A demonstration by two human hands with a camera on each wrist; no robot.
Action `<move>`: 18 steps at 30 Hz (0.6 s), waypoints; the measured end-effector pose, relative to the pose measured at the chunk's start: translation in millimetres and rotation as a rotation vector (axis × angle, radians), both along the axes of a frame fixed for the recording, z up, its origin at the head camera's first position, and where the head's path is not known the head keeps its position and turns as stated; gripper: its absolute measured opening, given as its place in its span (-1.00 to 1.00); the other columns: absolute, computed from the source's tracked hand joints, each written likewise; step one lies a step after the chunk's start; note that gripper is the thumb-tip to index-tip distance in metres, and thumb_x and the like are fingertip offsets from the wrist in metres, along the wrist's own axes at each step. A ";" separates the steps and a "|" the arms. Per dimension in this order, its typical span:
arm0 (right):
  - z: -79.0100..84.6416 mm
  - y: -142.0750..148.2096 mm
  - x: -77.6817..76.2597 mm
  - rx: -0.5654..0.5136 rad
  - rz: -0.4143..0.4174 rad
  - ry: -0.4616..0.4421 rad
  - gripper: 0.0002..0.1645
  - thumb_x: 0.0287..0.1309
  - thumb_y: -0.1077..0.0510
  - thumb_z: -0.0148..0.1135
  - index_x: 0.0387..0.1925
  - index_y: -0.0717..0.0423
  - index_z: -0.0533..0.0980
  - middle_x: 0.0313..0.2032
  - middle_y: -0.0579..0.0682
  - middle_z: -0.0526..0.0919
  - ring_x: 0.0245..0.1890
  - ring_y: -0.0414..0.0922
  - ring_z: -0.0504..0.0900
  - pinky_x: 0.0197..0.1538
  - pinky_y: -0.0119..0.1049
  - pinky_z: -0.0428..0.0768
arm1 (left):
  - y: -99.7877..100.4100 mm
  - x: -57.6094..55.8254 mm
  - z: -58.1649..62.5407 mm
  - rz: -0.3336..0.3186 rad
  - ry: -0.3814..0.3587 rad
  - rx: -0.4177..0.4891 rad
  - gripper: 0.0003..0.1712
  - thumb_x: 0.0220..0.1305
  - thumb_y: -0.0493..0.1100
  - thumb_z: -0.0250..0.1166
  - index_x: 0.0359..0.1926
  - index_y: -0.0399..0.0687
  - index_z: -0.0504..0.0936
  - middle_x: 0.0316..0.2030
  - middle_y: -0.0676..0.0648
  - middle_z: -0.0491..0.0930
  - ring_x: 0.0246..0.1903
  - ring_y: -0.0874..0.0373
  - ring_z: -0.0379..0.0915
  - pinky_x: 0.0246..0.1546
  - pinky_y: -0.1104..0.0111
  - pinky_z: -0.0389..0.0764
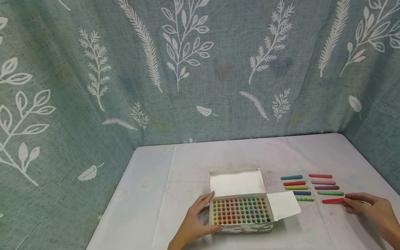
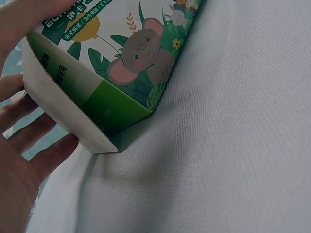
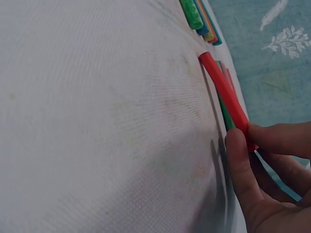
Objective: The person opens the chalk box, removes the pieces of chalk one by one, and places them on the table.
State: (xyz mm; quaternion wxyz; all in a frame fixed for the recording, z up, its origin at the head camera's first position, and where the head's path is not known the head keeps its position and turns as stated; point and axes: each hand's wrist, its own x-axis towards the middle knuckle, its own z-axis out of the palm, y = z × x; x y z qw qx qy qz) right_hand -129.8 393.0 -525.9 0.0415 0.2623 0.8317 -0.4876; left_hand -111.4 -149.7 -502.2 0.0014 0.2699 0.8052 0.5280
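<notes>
An open chalk box (image 1: 239, 227) with a tray of round holes stands on the table, its white lid (image 1: 236, 182) raised at the back. My left hand (image 1: 195, 222) grips the box's left end, thumb at the front and fingers towards the back. In the left wrist view, the printed side of the box (image 2: 141, 53) shows an elephant, and fingers lie against a white end flap (image 2: 63, 107). On the right, my right hand (image 1: 370, 210) pinches one end of a red chalk stick (image 3: 226, 92) between thumb and forefinger. Its far end points left, towards the box.
Coloured chalk sticks lie in two columns right of the box, among them a teal stick (image 1: 291, 177), a purple stick (image 1: 326, 188) and a green stick (image 1: 330, 192). A side flap (image 1: 283, 205) sticks out from the box. Patterned curtains (image 1: 200, 69) surround the white-covered table (image 1: 147, 194).
</notes>
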 end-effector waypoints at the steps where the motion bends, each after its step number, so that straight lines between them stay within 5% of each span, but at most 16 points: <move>1: 0.4 -0.9 0.4 0.012 0.002 -0.007 -0.22 0.21 -0.05 0.25 0.18 0.51 0.29 -0.29 0.15 0.64 -0.47 -0.17 0.67 -0.35 -0.50 0.62 | 0.0 0.3 -0.1 0.000 0.005 -0.003 0.04 -0.05 -0.01 0.52 0.43 0.07 0.19 0.23 0.01 0.31 0.20 0.02 0.29 0.09 0.24 0.53; 5: 0.0 -3.6 0.5 0.046 0.010 -0.002 -0.24 0.23 -0.03 0.22 0.17 0.54 0.30 -0.27 0.21 0.64 -0.50 -0.17 0.66 -0.33 -0.51 0.62 | -0.9 0.9 -1.2 0.002 0.024 -0.014 0.04 -0.05 0.00 0.52 0.43 0.05 0.18 0.22 0.00 0.30 0.19 0.03 0.31 0.08 0.23 0.53; 7: -1.3 -4.5 0.3 0.062 0.012 0.012 -0.27 0.24 -0.01 0.22 0.16 0.55 0.31 -0.24 0.28 0.61 -0.51 -0.16 0.65 -0.52 -0.63 0.50 | -1.3 1.3 -1.6 0.004 0.022 -0.015 0.04 -0.05 0.00 0.52 0.43 0.06 0.18 0.22 0.01 0.30 0.19 0.03 0.31 0.08 0.23 0.53; 18: -8.4 -7.5 -1.3 0.163 0.021 0.020 -0.34 0.23 0.03 0.24 0.09 0.56 0.37 -0.23 0.36 0.57 -0.53 -0.11 0.61 -0.55 -0.49 0.53 | 0.9 4.1 3.3 0.044 0.021 -0.065 0.04 -0.04 0.06 0.51 0.43 0.12 0.18 0.21 0.06 0.31 0.19 0.04 0.30 0.06 0.10 0.53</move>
